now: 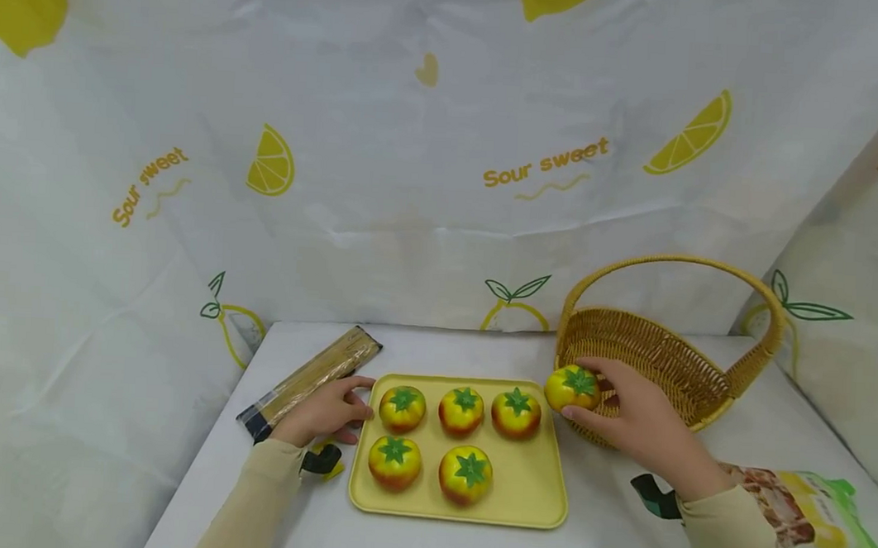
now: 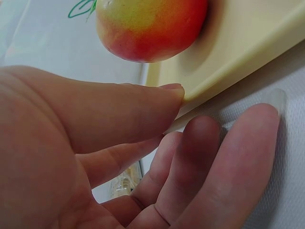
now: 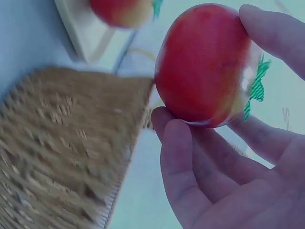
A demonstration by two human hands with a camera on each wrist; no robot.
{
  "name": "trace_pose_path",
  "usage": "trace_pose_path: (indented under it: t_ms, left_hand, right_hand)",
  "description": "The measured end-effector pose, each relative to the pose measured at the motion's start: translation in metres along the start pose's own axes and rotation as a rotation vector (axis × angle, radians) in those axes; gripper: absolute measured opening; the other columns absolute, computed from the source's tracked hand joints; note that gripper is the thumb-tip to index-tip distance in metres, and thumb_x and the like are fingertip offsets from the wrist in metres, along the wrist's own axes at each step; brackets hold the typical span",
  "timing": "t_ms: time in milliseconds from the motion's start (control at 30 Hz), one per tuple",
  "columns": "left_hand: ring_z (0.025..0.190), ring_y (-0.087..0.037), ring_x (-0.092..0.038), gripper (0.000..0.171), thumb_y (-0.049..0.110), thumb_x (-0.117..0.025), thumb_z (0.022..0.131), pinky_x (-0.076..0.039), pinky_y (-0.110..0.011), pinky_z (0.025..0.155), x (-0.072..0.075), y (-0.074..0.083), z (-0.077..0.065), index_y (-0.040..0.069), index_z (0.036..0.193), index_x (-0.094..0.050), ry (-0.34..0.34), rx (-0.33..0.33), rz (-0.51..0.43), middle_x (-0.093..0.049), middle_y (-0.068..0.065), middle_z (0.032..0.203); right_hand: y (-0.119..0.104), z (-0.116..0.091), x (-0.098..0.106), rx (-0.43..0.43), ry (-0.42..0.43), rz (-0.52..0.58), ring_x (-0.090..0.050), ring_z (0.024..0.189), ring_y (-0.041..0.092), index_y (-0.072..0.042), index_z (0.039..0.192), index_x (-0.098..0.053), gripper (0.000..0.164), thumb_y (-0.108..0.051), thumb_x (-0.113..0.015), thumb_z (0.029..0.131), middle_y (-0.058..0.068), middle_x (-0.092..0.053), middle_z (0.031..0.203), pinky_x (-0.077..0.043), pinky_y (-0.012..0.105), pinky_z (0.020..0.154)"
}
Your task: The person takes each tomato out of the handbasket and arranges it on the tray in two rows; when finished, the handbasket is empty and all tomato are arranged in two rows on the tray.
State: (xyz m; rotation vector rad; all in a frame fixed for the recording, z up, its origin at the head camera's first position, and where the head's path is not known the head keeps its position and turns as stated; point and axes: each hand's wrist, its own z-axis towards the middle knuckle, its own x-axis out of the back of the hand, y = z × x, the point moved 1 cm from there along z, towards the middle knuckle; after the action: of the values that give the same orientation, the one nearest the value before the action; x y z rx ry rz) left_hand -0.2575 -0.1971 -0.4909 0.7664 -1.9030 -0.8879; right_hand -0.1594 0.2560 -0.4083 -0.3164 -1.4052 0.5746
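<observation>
Between the thumb and fingers of my right hand (image 1: 644, 413) is a yellow-red tomato (image 1: 573, 388) with a green star-shaped top. It is held in the air between the tray's right end and the wicker basket (image 1: 629, 334). The right wrist view shows the red underside of this tomato (image 3: 205, 67) with fingertips around it. My left hand (image 1: 328, 409) pinches the left rim of the pale yellow tray (image 1: 524, 498), thumb on the edge (image 2: 190, 98) in the left wrist view. Several similar tomatoes (image 1: 466, 474) sit on the tray in two rows.
A clear-wrapped bundle of thin sticks (image 1: 322, 371) lies behind my left hand. A green-edged printed food bag (image 1: 821, 526) lies at the right, partly behind my right forearm. The basket's tall handle (image 1: 678, 259) arches over it. A lemon-printed cloth (image 1: 414, 182) hangs behind the table.
</observation>
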Motion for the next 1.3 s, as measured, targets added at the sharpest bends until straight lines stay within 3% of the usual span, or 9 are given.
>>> trace_pose_path:
  t_ms: [200, 400, 733, 867, 1300]
  left_hand:
    - [0.067, -0.020, -0.069, 0.057, 0.014, -0.075, 0.102, -0.068, -0.034, 0.066, 0.000, 0.000, -0.001, 0.015, 0.156, -0.057, 0.000, -0.002, 0.000, -0.066, -0.014, 0.107]
    - [0.067, -0.021, -0.070, 0.058, 0.013, -0.075, 0.101, -0.068, -0.034, 0.066, 0.000, 0.000, 0.000, 0.015, 0.156, -0.057, -0.003, -0.002, -0.004, -0.066, -0.014, 0.107]
    - [0.067, -0.020, -0.070, 0.057, 0.013, -0.074, 0.101, -0.068, -0.034, 0.066, 0.001, 0.000, -0.001, 0.012, 0.156, -0.056, -0.002, -0.018, 0.016, -0.066, -0.014, 0.107]
    - [0.067, -0.020, -0.070, 0.058, 0.014, -0.075, 0.101, -0.068, -0.034, 0.066, 0.001, 0.001, -0.001, 0.013, 0.156, -0.056, -0.007, -0.015, 0.019, -0.067, -0.014, 0.108]
    - [0.068, -0.021, -0.070, 0.058, 0.015, -0.075, 0.101, -0.068, -0.034, 0.067, 0.001, -0.001, 0.000, 0.014, 0.156, -0.057, -0.003, -0.007, 0.014, -0.066, -0.014, 0.109]
  right_hand:
    - [-0.014, -0.014, -0.022, 0.008, -0.014, -0.036, -0.068, 0.121, 0.031, -0.012, 0.147, -0.060, 0.069, -0.046, -0.086, 0.093, 0.011, -0.066, 0.140, -0.061, 0.058, 0.100]
    - [-0.026, -0.023, -0.024, 0.029, 0.010, -0.057, -0.069, 0.123, 0.032, -0.013, 0.146, -0.060, 0.067, -0.037, -0.089, 0.091, 0.010, -0.066, 0.138, -0.061, 0.060, 0.101]
    - [-0.030, -0.032, -0.033, 0.039, -0.038, -0.029, -0.068, 0.121, 0.022, -0.016, 0.144, -0.063, 0.066, -0.050, -0.086, 0.092, 0.005, -0.067, 0.139, -0.064, 0.049, 0.098]
    - [-0.030, -0.036, -0.038, 0.033, -0.053, -0.027, -0.067, 0.113, 0.016, -0.016, 0.144, -0.062, 0.067, -0.048, -0.087, 0.091, 0.004, -0.067, 0.138, -0.064, 0.041, 0.091]
    - [-0.031, -0.041, -0.060, -0.072, -0.223, 0.060, -0.065, 0.111, 0.009, -0.020, 0.139, -0.063, 0.071, -0.055, -0.090, 0.084, 0.000, -0.068, 0.136, -0.062, 0.037, 0.091]
